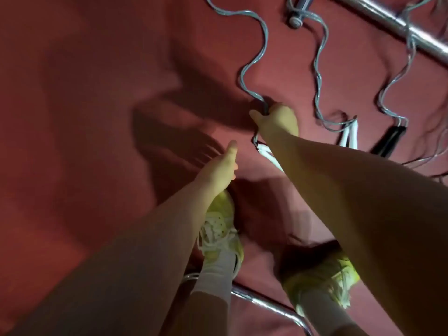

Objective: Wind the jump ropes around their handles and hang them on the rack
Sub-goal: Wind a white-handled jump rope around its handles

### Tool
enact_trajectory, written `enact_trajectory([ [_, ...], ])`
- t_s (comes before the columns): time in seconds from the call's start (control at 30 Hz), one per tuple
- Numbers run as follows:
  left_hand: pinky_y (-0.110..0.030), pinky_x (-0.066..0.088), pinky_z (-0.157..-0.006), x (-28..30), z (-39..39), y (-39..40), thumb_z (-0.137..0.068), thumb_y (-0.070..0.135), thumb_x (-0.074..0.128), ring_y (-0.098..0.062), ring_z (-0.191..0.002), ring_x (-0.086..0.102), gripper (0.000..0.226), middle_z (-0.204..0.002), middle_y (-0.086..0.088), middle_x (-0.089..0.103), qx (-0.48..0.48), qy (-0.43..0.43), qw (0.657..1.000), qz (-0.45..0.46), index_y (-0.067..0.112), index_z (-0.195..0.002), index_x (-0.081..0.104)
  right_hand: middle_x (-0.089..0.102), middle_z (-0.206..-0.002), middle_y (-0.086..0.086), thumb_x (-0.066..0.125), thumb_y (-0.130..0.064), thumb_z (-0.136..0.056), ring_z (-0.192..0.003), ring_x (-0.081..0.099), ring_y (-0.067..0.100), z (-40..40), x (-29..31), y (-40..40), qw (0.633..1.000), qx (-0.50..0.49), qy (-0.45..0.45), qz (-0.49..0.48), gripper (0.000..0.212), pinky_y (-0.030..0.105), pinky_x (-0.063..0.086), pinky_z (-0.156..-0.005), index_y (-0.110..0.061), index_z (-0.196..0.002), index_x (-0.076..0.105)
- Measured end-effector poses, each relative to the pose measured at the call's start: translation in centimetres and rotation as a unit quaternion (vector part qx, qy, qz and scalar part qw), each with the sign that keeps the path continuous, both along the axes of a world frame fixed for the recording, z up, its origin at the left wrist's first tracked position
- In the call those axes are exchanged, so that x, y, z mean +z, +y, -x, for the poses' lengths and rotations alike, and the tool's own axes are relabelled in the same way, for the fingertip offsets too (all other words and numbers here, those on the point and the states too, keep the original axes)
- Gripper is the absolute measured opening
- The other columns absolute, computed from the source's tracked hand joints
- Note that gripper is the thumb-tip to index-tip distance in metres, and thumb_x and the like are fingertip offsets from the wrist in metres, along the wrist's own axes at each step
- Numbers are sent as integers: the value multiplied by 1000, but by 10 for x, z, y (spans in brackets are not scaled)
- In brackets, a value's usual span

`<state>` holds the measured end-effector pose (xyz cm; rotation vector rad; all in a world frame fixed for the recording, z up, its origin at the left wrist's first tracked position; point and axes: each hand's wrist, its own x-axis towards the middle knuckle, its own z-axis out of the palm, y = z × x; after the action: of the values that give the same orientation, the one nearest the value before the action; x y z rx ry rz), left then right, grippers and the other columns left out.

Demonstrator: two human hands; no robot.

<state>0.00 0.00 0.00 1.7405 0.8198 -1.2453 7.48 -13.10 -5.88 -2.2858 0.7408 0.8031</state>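
Right hand: the right hand (278, 118) reaches down to the floor with its fingers curled around a clear, bluish plastic rope (252, 61); the thumb sticks out to the left.
Left hand: the left hand (219, 167) hangs lower with its fingers straight and together, holding nothing.
Gripped rope: a thin, glossy cord that snakes in wavy kinks up from the grip across the floor; its white handles (268, 154) lie just under the right wrist.
Other ropes: two more wavy clear cords lie to the right, one ending in white tapered handles (350, 134), one in black handles (388, 140).
Rack: shiny chrome tube (397, 25), upper right.
Floor: dull red carpet (84, 93).
Feet: yellow laced sneakers (219, 231).
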Motion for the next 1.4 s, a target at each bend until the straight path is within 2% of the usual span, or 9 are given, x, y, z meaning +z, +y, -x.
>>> enact_trajectory([
  [0.17, -29, 39, -62, -17, -4, 3, -96, 61, 15, -19, -69, 56, 73, -85, -9, 64, 53, -11, 999, 2, 8, -98, 64, 67, -106, 15, 56, -25, -91, -101, 61, 31, -4, -2, -4, 999, 38, -23, -19, 26, 28, 36, -71, -10, -111, 65],
  [0.4, -28, 28, -88, 18, -38, -18, -97, 56, 12, -21, -113, 53, 70, -122, -10, 60, 151, -91, 983, 49, 11, -119, 60, 63, -65, 11, 47, -19, -97, -45, 60, 17, -17, 51, -23, 966, -128, 6, -225, 20, 35, 54, -52, -10, -80, 49],
  [0.53, -2, 40, -64, 69, -76, -43, -95, 57, 7, -10, -102, 56, 83, -112, -9, 63, 139, -152, 964, 171, -4, -126, 54, 61, -66, 6, 42, -24, -102, -51, 59, 23, -54, 113, -37, 951, -107, -43, -288, 23, 44, 55, -59, -14, -81, 44],
  [0.63, -12, 43, -81, 92, -88, -52, -96, 56, -1, 1, -83, 64, 84, -90, 3, 73, 132, -183, 943, 245, 2, -103, 63, 61, -68, 9, 38, -23, -103, -45, 61, 18, -63, 164, -47, 926, -129, -77, -346, 18, 33, 55, -47, -11, -91, 43],
  [0.8, -21, 23, -103, 168, -62, -65, -96, 54, -4, 15, -95, 56, 78, -104, -11, 68, 9, -238, 932, 274, 16, -104, 64, 60, -71, 8, 35, -25, -104, -42, 61, 10, -15, 261, -66, 884, -191, -144, -403, 26, 19, 46, -38, -10, -87, 48],
  [0.9, -31, 15, -114, 234, -8, -69, -95, 55, 1, -3, -121, 42, 78, -125, -4, 54, -30, -242, 926, 288, 7, -121, 57, 65, -57, 1, 34, -28, -104, -44, 62, 8, 40, 330, -77, 852, -228, -200, -426, 28, 16, 46, -40, -10, -89, 50],
  [1.1, -22, 48, -64, 359, 117, -75, -84, 24, 61, -8, -64, 62, 10, -67, 5, 65, -84, -208, 889, 400, 19, -91, 55, 63, -67, 5, 33, -29, -104, -42, 61, 7, 158, 445, -81, 771, -361, -227, -473, 40, 16, 44, -38, -5, -79, 52],
  [1.2, -27, 48, -63, 396, 140, -81, -88, 2, 55, -12, -54, 57, 15, -55, 5, 56, -97, -262, 882, 380, 13, -80, 50, 62, -75, 5, 34, -31, -104, -49, 63, 7, 175, 484, -86, 773, -346, -231, -479, 40, 17, 46, -39, -4, -82, 54],
  [1.4, -25, 50, -49, 412, 115, -77, -93, 8, 51, -13, -44, 52, 12, -55, 0, 55, -8, -281, 908, 311, 10, -82, 54, 55, -76, 1, 37, -37, -101, -67, 61, 14, 162, 467, -96, 805, -346, -180, -448, 27, 26, 44, -56, -16, -92, 52],
])
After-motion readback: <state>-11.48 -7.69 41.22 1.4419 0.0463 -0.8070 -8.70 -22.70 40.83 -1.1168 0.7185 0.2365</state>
